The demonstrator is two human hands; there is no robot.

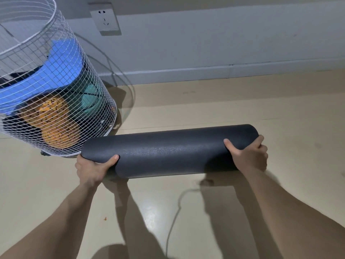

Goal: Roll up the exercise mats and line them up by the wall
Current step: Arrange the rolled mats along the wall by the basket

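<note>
I have both hands on the dark grey rolled foam exercise mat [168, 152], which lies crosswise in front of me over the glossy beige floor [280, 113], well short of the pale grey wall [205, 43]. I cannot tell whether it touches the floor. The left hand [91, 169] grips the left end, thumb on top and fingers curled underneath. The right hand [250, 156] clamps the right end the same way, with fingers wrapped over the end. Just beside the mat's left end stands a tall white wire-mesh basket [56, 53] with a blue foam sheet [61, 66], an orange speckled ball [54, 120] and a teal ball [91, 98] inside. A white wall socket [104, 19] sits above, and a thin cable [173, 212] trails across the floor between my arms.
</note>
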